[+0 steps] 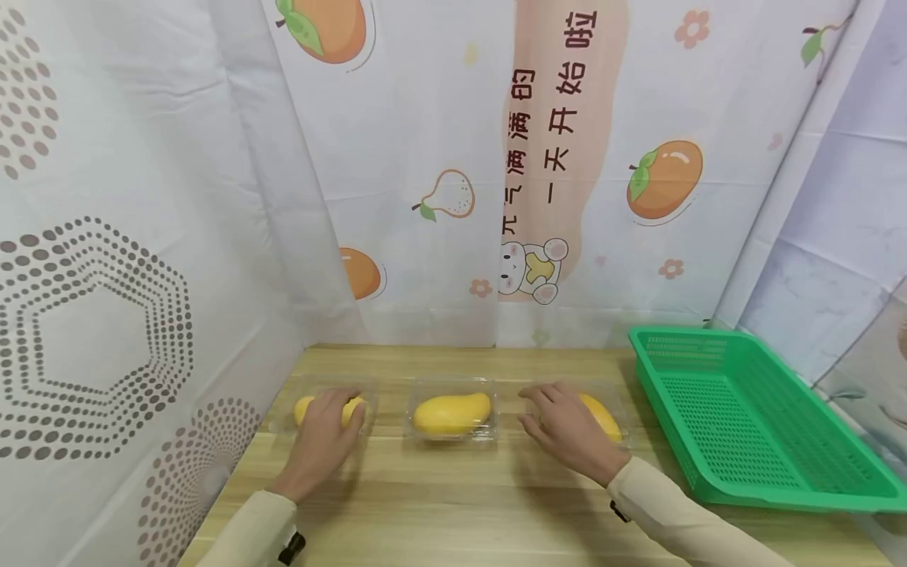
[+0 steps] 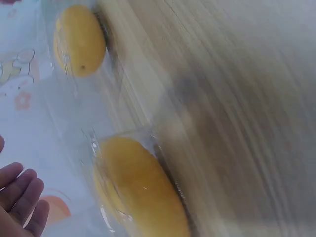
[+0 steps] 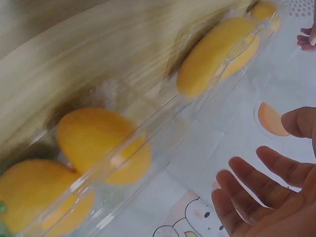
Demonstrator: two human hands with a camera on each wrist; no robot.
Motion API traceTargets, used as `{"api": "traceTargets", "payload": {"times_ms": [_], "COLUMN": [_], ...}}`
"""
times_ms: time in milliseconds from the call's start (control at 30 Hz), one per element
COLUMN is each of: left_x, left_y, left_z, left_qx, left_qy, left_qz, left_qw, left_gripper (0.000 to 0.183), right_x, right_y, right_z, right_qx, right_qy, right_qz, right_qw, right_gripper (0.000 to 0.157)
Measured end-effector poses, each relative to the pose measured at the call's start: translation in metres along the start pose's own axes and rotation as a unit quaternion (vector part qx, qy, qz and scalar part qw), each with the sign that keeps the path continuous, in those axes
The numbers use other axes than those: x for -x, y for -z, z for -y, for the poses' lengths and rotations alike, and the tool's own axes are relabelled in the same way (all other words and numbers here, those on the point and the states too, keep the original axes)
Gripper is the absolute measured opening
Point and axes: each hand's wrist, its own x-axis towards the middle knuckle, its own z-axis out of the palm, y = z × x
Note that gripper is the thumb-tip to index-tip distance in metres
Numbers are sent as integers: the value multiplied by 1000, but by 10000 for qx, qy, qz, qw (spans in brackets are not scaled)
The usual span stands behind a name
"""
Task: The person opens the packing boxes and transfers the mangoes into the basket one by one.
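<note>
Three clear plastic boxes with yellow mangoes stand in a row on the table. My left hand (image 1: 327,433) hovers over the left box, partly covering its mango (image 1: 303,409); its fingers look relaxed in the left wrist view, apart from the mango (image 2: 143,190). One mango (image 1: 452,413) lies in the middle box (image 1: 453,384). Over the left side of the right box (image 1: 625,402) is my right hand (image 1: 570,429), fingers spread and holding nothing. That hand hides part of the box. Two mangoes, a nearer one (image 3: 37,195) and another (image 3: 101,140), lie side by side in the right wrist view.
A green plastic basket (image 1: 676,441) with slotted sides stands at the right of the wooden table (image 1: 439,512). Printed curtains (image 1: 425,118) hang behind the table and along both sides.
</note>
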Motion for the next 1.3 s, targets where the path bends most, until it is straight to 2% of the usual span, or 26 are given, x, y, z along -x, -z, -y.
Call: {"api": "traceTargets", "payload": {"times_ms": [133,300,467,767,1033,1300], "left_x": [3,8,14,21,23,30], "left_y": [7,15,22,34,43,51], "left_z": [8,20,30,41,51,59], "left_qx": [308,392,321,259,180,133], "left_qy": [557,912,1056,1345,1470,1897], "left_qz": [-56,-232,-343,-391,-727,-983], "left_qw": [9980,9948,9933,9898,9863,9768], "left_gripper": [17,9,8,10,9,9], "right_x": [-5,-12,-18,-29,-43,-56], "right_y": [-3,-5,-9,-16,-23,-30], "right_z": [6,17,28,50,71,93], "right_qx": [-220,-472,-687,-1269,-1351,-1383], "right_qy": [53,84,156,17,78,289], "right_qz": [49,15,68,661,869,898], "right_qw": [9997,9988,9975,9897,9870,9859], "right_gripper": [32,30,30,30,29,31]}}
